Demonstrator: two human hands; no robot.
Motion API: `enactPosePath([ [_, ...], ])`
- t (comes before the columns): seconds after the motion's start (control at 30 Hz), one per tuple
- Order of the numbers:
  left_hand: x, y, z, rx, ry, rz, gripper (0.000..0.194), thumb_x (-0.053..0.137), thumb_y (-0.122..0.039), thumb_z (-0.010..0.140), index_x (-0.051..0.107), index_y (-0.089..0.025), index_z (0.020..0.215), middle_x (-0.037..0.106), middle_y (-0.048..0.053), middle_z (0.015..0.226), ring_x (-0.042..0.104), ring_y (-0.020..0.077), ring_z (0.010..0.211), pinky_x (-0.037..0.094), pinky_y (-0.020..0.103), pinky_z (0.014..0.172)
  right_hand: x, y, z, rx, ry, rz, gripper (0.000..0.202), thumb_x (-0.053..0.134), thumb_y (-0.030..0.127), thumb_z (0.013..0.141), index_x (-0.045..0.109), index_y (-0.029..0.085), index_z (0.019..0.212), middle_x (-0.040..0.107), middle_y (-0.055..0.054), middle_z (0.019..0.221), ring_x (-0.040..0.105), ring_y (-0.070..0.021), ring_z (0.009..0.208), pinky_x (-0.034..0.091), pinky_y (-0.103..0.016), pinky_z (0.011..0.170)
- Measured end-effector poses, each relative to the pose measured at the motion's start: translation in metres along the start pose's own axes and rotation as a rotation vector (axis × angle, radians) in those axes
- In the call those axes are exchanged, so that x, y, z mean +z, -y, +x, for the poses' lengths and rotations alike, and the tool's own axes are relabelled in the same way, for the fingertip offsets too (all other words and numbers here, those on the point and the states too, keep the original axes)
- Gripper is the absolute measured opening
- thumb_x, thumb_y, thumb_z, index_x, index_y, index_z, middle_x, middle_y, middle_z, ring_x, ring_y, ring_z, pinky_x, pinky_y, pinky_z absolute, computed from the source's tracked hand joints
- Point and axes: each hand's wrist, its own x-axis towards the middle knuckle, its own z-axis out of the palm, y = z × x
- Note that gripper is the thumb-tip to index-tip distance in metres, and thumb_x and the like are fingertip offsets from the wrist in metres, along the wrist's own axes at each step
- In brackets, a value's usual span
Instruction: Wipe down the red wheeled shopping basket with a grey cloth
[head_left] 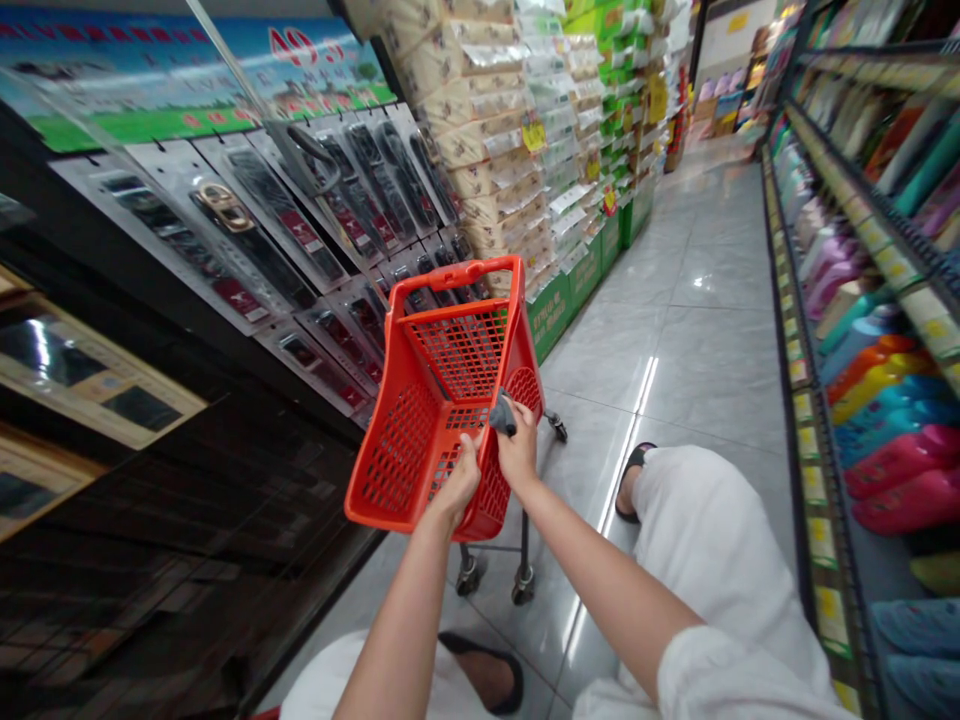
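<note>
A small red plastic shopping cart with lattice walls stands tilted in view before me, its basket bare inside where I can see it. My right hand is closed around a small dark grey object at the cart's right rim; its kind is unclear, and it may be part of the cart. Just left of it, my left hand overlaps the same rim with its thumb up and fingers curled. Those fingers are mostly hidden, so what they grip does not show.
Packaged belts hang on the left above a dark cabinet. Farther along stand stacked tissue packs on green bases. Shelves of colourful bottles line the right side. Grey tiled floor runs between them; my feet are beside the cart.
</note>
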Motion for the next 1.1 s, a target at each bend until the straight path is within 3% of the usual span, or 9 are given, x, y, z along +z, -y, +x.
enactPosePath([
  [0.1,0.001,-0.003,0.001,-0.017,0.015,-0.025,0.071,0.012,-0.061,0.097,0.057,-0.024,0.136,0.056,0.003,0.142,0.028,0.0194,0.147,0.011,0.036,0.123,-0.012,-0.002,-0.039,-0.052,0.077,-0.032,0.053,0.053,0.014,0.082,0.057,0.028,0.133,0.054,-0.008,0.127,0.052,-0.0228,0.119,0.041,-0.042,0.107],
  [0.2,-0.001,-0.001,0.002,-0.114,-0.019,-0.121,0.071,0.014,-0.061,0.097,0.058,-0.022,0.135,0.065,0.006,0.131,0.042,0.0208,0.139,0.021,0.037,0.121,-0.026,-0.002,-0.068,-0.117,0.152,-0.044,0.056,0.052,0.010,0.081,0.057,0.032,0.133,0.054,-0.006,0.122,0.053,-0.0217,0.115,0.043,-0.040,0.104],
  [0.33,-0.003,0.000,0.004,-0.240,0.027,-0.352,0.079,0.012,-0.069,0.092,0.057,-0.022,0.136,0.071,0.008,0.121,0.055,0.0230,0.127,0.037,0.039,0.112,-0.043,0.008,-0.072,-0.224,0.175,-0.157,0.062,0.049,0.006,0.081,0.056,0.038,0.133,0.054,-0.004,0.114,0.053,-0.0215,0.110,0.042,-0.042,0.102],
  [0.57,-0.003,-0.002,0.002,-0.305,0.102,-0.488,0.080,0.007,-0.070,0.091,0.041,-0.026,0.148,0.065,0.008,0.131,0.059,0.0256,0.122,0.038,0.044,0.111,-0.061,0.022,-0.021,-0.490,0.374,-0.543,0.060,0.052,0.005,0.080,0.062,0.040,0.127,0.057,-0.005,0.112,0.051,-0.0244,0.107,0.035,-0.048,0.105],
  [0.63,-0.004,-0.001,0.002,-0.295,0.118,-0.498,0.080,0.007,-0.071,0.090,0.039,-0.029,0.150,0.063,0.007,0.134,0.058,0.0262,0.124,0.035,0.046,0.113,-0.063,0.025,0.007,-0.434,0.357,-0.581,0.060,0.049,0.003,0.079,0.063,0.036,0.126,0.060,-0.006,0.110,0.053,-0.0240,0.103,0.041,-0.043,0.098],
  [0.73,-0.005,0.002,0.001,-0.295,0.128,-0.505,0.080,0.006,-0.073,0.088,0.037,-0.032,0.150,0.060,0.005,0.138,0.054,0.0267,0.128,0.032,0.048,0.115,-0.060,0.033,0.050,-0.350,0.213,-0.522,0.060,0.046,0.002,0.079,0.061,0.030,0.130,0.063,-0.007,0.112,0.055,-0.0231,0.106,0.045,-0.038,0.095],
  [0.83,-0.006,0.002,0.000,-0.295,0.136,-0.513,0.081,0.006,-0.074,0.087,0.035,-0.033,0.151,0.058,0.004,0.140,0.052,0.0269,0.130,0.031,0.048,0.115,-0.049,0.036,0.081,-0.448,0.236,-0.485,0.063,0.045,0.002,0.078,0.059,0.032,0.131,0.060,-0.002,0.131,0.050,-0.0234,0.122,0.039,-0.042,0.105],
  [0.97,-0.006,0.000,-0.001,-0.260,0.177,-0.555,0.083,0.005,-0.075,0.087,0.035,-0.031,0.151,0.057,0.005,0.141,0.051,0.0278,0.131,0.029,0.049,0.116,-0.035,0.026,0.087,-0.530,0.415,-0.411,0.066,0.040,-0.003,0.072,0.062,0.029,0.125,0.056,0.001,0.140,0.044,-0.0193,0.133,0.035,-0.042,0.113],
  [1.1,-0.004,-0.002,-0.002,-0.238,0.190,-0.611,0.083,0.010,-0.075,0.087,0.037,-0.029,0.151,0.057,0.007,0.141,0.051,0.0285,0.132,0.029,0.049,0.116,-0.033,0.013,0.062,-0.487,0.401,-0.320,0.068,0.039,-0.003,0.071,0.060,0.027,0.129,0.055,0.000,0.142,0.046,-0.0168,0.133,0.037,-0.038,0.112],
])
